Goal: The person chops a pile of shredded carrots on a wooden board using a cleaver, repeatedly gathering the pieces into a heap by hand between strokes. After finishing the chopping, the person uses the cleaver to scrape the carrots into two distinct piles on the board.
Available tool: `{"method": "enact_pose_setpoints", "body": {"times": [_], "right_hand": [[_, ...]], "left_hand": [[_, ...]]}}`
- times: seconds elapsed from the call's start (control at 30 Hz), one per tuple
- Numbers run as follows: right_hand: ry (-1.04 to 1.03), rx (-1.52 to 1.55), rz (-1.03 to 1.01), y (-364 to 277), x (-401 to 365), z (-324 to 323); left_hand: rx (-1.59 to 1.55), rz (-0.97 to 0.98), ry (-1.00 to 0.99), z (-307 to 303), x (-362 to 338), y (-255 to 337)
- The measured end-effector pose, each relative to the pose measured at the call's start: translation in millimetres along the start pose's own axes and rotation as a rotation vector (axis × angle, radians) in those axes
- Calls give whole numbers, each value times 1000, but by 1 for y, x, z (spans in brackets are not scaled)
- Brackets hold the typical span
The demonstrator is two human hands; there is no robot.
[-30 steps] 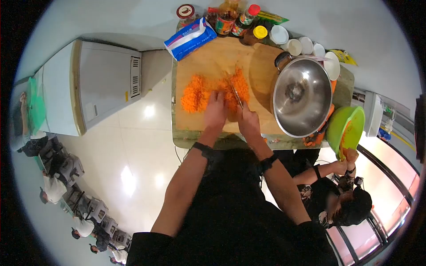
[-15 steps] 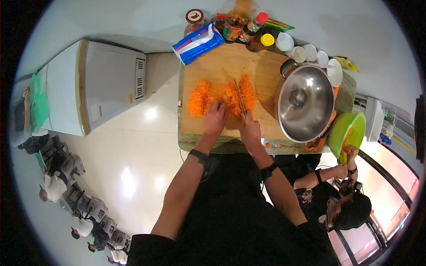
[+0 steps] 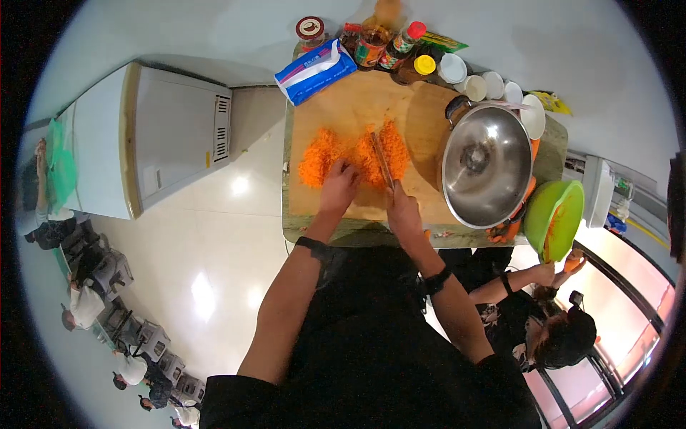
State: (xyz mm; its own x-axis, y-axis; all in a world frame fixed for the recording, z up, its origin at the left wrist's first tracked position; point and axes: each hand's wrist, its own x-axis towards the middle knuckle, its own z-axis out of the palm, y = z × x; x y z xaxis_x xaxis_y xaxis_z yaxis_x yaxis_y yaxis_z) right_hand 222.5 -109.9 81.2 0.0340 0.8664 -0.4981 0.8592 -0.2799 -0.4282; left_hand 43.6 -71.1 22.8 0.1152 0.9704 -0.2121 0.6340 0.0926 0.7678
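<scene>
Finely cut carrot (image 3: 391, 143) lies in two joined heaps on a wooden cutting board (image 3: 421, 193). My right hand (image 3: 404, 213) is closed round the handle of a kitchen knife (image 3: 382, 159), whose blade lies tilted in the right-hand heap. At the near edge of the carrot, between the heaps, is my left hand (image 3: 339, 187), its fingers curled and pressed together. Whether it pinches any carrot is hidden.
Right of the board stands a large steel bowl (image 3: 464, 189), with whole carrots (image 3: 506, 230) beside it. A co-worker (image 3: 536, 322) holds a green bowl (image 3: 564, 214) at the table's right corner. Sauce bottles (image 3: 370, 46), a blue tissue pack (image 3: 314, 75) and white cups (image 3: 493, 84) line the back.
The knife blade has tipped over, showing more of its flat side. My left hand has shifted slightly. The co-worker's hand has moved down from the green bowl with something orange in it.
</scene>
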Motion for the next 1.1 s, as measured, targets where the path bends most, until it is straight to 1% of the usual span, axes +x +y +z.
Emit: {"method": "enact_pose_setpoints", "body": {"times": [0.07, 0.2, 0.27, 0.3, 0.37, 0.4, 0.47, 0.5, 0.57, 0.6, 0.67, 0.7, 0.77, 0.8, 0.87, 0.9, 0.97, 1.0, 1.07, 1.1], "right_hand": [[75, -33, -6, -1, 9, 10], [51, -41, 60, 1, 24, 8], [104, 79, 4, 9, 22, 3], [105, 79, 3, 7, 18, -4], [52, 63, 48, -8, 10, -21], [53, 66, 42, -13, 5, -24], [-51, -33, 107, -20, -6, -30], [-49, -34, 109, -22, -8, -27], [-70, -55, 74, -23, -9, -17], [-71, -59, 76, -19, -5, -9], [41, -93, -27, -12, 9, 8], [34, -88, -31, -15, 14, 11], [47, -103, 27, -18, 16, 17], [39, -106, 28, -17, 16, 12], [135, 36, 54, -16, 16, 0], [133, 32, 54, -11, 14, -2], [51, -70, 17, -2, 8, -9], [53, -72, 14, -10, 2, -15], [-14, -120, 68, -33, -11, -28], [-17, -122, 66, -30, -5, -18]], "left_hand": [[-12, 40, 12, -8, 2, 4], [-19, 39, -16, -2, 11, -8], [-46, -25, -67, 2, 10, -9], [-45, -25, -66, 2, 10, -10], [-193, 50, -87, -4, 12, -15], [-188, 51, -82, -9, 13, -12], [-123, 76, -43, -15, 15, -2], [-125, 78, -44, -14, 17, -3], [-257, -61, -83, -11, 22, -5], [-262, -62, -84, -10, 24, -6], [-231, -225, -63, -12, 28, -10], [-225, -232, -61, -14, 29, -13], [-268, -243, 31, -14, 28, -15], [-270, -250, 30, -13, 28, -16], [-618, -450, -46, -15, 35, -19], [-622, -452, -47, -18, 37, -17], [-777, -542, -52, -25, 43, -10], [-780, -540, -49, -30, 45, -4], [-750, -597, -51, -35, 45, 6], [-752, -600, -49, -31, 46, 3]]}}
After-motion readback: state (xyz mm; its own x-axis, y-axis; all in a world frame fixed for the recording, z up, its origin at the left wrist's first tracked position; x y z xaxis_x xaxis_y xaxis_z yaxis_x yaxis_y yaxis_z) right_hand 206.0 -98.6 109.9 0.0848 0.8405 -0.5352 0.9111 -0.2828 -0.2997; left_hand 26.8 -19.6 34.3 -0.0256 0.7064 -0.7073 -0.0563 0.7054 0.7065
